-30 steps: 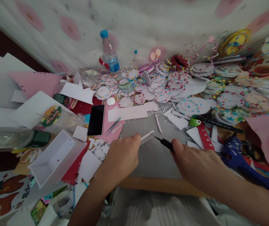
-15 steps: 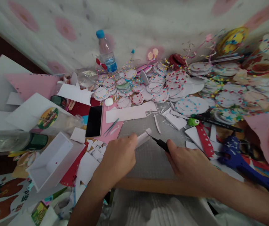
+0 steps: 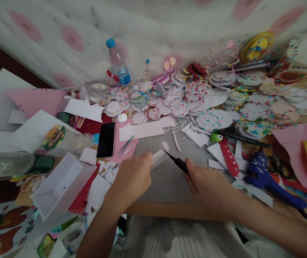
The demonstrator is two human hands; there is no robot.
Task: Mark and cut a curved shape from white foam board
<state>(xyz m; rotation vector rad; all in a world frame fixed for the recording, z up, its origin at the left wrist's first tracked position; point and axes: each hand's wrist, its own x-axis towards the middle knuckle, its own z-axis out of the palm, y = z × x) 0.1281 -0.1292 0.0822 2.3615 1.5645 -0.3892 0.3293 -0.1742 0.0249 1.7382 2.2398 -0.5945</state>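
- Over the mat point(image 3: 171, 186), the left hand point(image 3: 134, 176) is pinching the strip point(image 3: 159, 159).
- The right hand point(image 3: 207, 180) is gripping the knife point(image 3: 180, 164).
- Between them, the strip is reaching the knife's tip.

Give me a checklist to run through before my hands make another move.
1. Knife gripped by the right hand: ok, held by its black handle.
2. White strip held by the left hand: ok, one end sticks out past the fingers.
3. Left fingers apart from the knife's tip: ok, the tip is near the strip's far end.
4. Strip pressed flat on the grey mat: cannot tell.
5. Mat free of scraps: not ok, a thin sliver lies beyond the strip.
6. Bottle capped: ok.
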